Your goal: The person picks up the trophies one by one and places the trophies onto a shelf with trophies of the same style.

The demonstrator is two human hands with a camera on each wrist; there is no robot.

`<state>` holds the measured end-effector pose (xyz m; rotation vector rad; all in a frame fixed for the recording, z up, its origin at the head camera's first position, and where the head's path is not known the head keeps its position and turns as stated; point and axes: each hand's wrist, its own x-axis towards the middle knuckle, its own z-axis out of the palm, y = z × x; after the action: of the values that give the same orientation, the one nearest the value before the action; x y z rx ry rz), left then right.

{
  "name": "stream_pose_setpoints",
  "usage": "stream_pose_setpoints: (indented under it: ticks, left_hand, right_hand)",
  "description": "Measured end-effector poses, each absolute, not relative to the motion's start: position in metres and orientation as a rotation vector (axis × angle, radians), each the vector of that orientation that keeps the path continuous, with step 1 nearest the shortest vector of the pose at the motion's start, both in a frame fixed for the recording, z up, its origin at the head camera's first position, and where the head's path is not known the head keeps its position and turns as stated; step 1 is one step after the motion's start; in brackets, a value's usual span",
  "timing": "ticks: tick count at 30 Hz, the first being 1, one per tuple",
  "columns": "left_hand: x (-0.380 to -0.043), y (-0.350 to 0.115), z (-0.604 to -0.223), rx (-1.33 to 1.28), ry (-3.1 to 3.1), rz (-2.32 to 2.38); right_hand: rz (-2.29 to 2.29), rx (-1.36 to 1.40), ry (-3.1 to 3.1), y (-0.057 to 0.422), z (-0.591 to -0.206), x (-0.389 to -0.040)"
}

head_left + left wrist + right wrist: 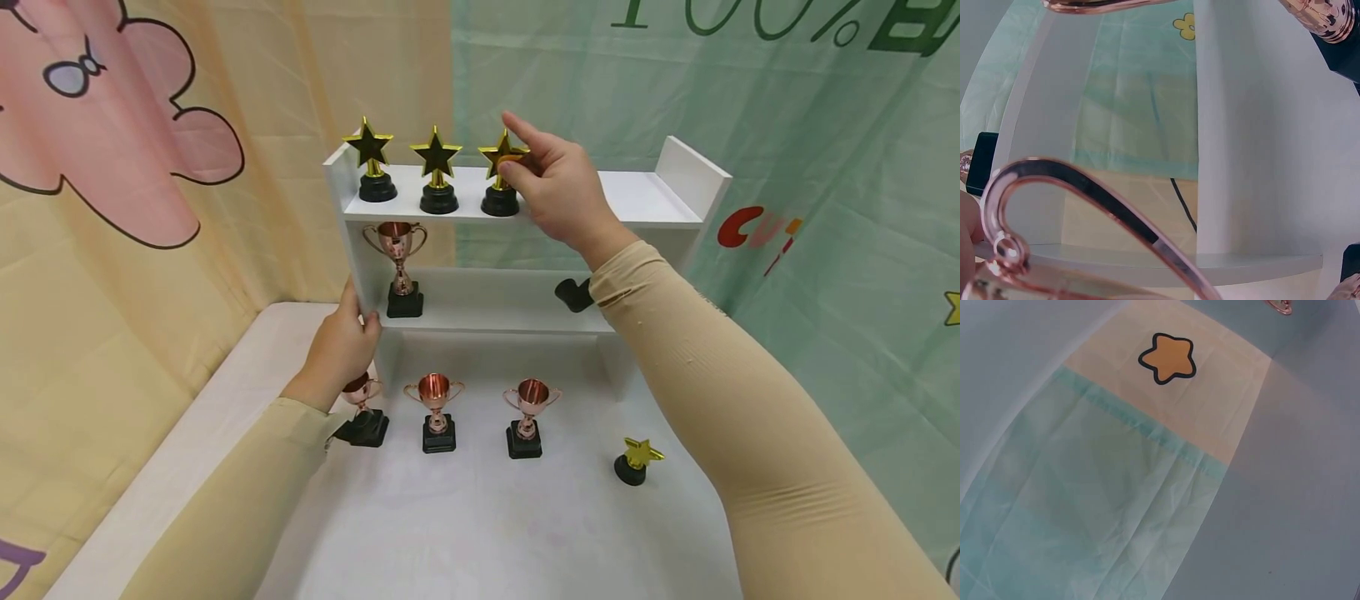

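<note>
My right hand is at the top of the white shelf unit, its thumb on a gold star trophy with a round black base. The index finger extends past the star's tip; the other fingers are hidden. Two more star trophies, a left one and a middle one, stand upright beside it on that shelf. My left hand grips the unit's left side panel, thumb towards the front. Just inside that panel, a copper cup trophy stands on the middle shelf.
On the white-covered table stand three copper cups: left, middle and right. A tilted gold star trophy is at the right. A black object, partly behind my right sleeve, lies on the middle shelf. Printed curtains surround the table.
</note>
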<state>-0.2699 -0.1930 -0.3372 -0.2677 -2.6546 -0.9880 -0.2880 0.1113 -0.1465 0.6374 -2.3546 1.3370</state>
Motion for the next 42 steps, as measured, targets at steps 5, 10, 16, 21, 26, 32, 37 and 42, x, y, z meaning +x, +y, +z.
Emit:
stream_pose_setpoints:
  ticks: [5,10,16,21,26,32,37,42]
  left_hand:
    - [-0.27,-0.191,-0.338,-0.24,-2.649,-0.961]
    - [-0.27,-0.191,-0.338,-0.237,-2.644,-0.956]
    - [-0.271,-0.192,-0.339,-0.23,-2.652,-0.958]
    - [-0.271,-0.191,-0.339,-0.232,-2.659,-0.961]
    - [-0.271,-0.192,-0.34,-0.232,-2.65,-0.953]
    - [-0.27,-0.192,-0.339,-0.233,-2.653,-0.953]
    - [-0.27,-0.192,-0.34,-0.237,-2.654,-0.953]
    - [-0.27,-0.192,-0.339,-0.25,-2.649,-0.949]
  right_hand:
    - [1.371,0.62,-2.351,0.111,-0.146,-0.288]
    - [1.472,0.625,-2.278,0.112,-0.145,-0.289]
    - [1.524,0.595,-2.151,0.114,-0.147,-0.289]
    - [1.524,0.571,-2.082,0.117,-0.149,-0.283]
    - [1.507,0.557,-2.076,0.124,-0.152,-0.272]
    - [1.409,0.581,-2.091,0.137,-0.161,-0.257]
    - [1.297,0.631,-2.125,0.151,-0.171,-0.245]
    - [1.201,0.64,-2.198,0.166,-0.182,-0.234]
